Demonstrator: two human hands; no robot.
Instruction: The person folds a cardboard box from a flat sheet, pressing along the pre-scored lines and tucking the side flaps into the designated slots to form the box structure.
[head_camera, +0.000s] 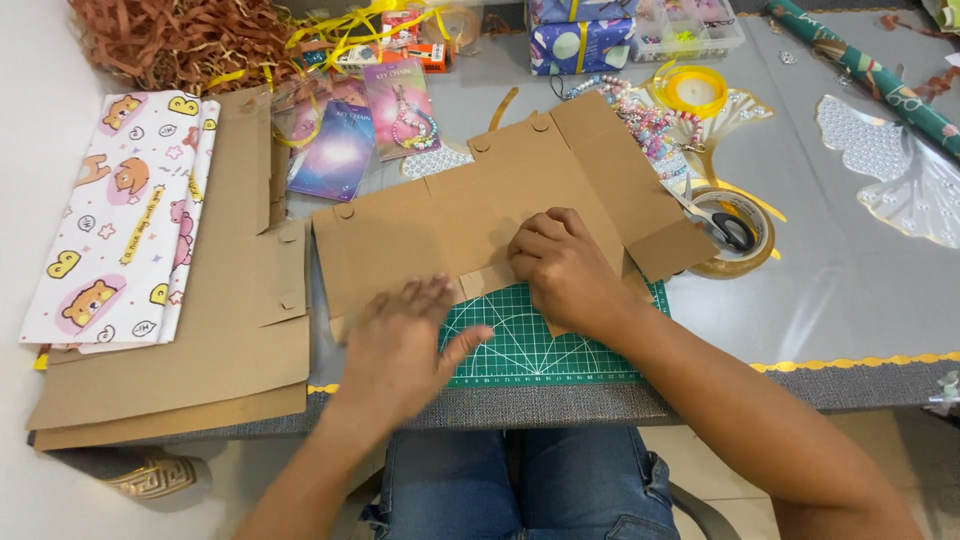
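both hands (400, 345) press flat brown cardboard (470, 215)

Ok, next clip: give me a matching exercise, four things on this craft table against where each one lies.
Things:
1. flat cardboard box blank
2. green cutting mat
3. scissors
4. bear-print wrapping paper

Places:
A. on the tape roll, right of the blank
B. far left, on the stacked cardboard sheets
C. at the table's near edge, partly under the blank
D. middle of the table, under the left hand and right hand

Pairs: 1-D, 2-C, 3-A, 4-B
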